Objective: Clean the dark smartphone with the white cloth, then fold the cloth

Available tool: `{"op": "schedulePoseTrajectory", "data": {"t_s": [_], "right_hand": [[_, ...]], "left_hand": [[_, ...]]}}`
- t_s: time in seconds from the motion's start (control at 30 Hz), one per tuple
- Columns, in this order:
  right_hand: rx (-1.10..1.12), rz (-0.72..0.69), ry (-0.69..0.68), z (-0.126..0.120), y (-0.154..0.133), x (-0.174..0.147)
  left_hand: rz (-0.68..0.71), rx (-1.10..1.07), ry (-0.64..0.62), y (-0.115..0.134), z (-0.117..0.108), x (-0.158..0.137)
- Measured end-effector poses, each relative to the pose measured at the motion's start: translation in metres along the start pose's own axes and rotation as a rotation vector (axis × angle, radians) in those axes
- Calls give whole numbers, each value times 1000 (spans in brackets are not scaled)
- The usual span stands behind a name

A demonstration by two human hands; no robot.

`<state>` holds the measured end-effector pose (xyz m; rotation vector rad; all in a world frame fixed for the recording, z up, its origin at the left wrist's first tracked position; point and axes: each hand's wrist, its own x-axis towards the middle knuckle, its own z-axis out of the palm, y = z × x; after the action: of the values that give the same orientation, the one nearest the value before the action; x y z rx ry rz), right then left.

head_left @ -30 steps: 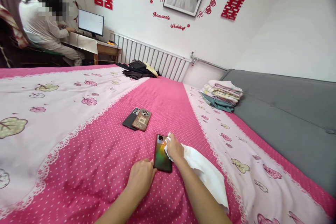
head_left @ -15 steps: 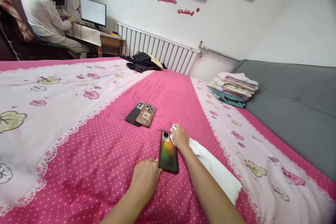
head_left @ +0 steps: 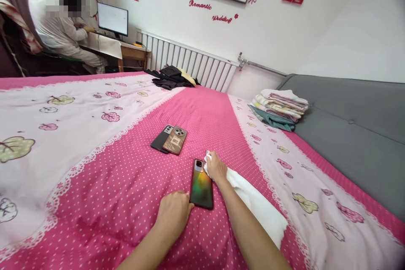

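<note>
A smartphone (head_left: 201,187) with a shiny green-orange back lies camera side up on the pink bedspread. At its lower left edge my left hand (head_left: 175,208) is closed, thumb and curled fingers against the side; the fingertips are partly hidden. My right hand (head_left: 217,167) is closed around a bunched end of a white cloth (head_left: 256,204), beside the phone's upper right edge. The rest of the cloth trails under my right forearm. Farther off, a brown patterned phone (head_left: 176,140) partly overlaps a black phone (head_left: 160,140).
The bed's dotted pink bedspread (head_left: 202,109) carries folded dark clothes (head_left: 171,76) at the far edge. Folded fabrics (head_left: 280,107) are stacked by the grey headboard (head_left: 351,135). Beyond are a radiator (head_left: 190,57) and a person (head_left: 60,33) seated at a desk with a monitor (head_left: 113,19).
The camera view has shifted slightly, so the room appears a little lower. Both hands keep nearly the same places at the phone, and the cloth stays in my right hand.
</note>
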<state>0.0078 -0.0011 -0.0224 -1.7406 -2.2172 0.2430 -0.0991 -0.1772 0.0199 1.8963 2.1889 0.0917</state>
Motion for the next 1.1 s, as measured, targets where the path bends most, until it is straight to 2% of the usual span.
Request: {"op": "schedulePoseTrajectory", "data": {"t_s": [0.4,0.63,1.1], "right_hand": [[4,-32,-9,-11,-5,-35],[1,-53,-14,-18,-5,-70],[-62,-206,-23,-34,-12,-135]], "left_hand": [[32,-4,59,-3,3,-3],[55,-9,84,-5,5,-4],[78,-24,113,-5,7,-7]]}}
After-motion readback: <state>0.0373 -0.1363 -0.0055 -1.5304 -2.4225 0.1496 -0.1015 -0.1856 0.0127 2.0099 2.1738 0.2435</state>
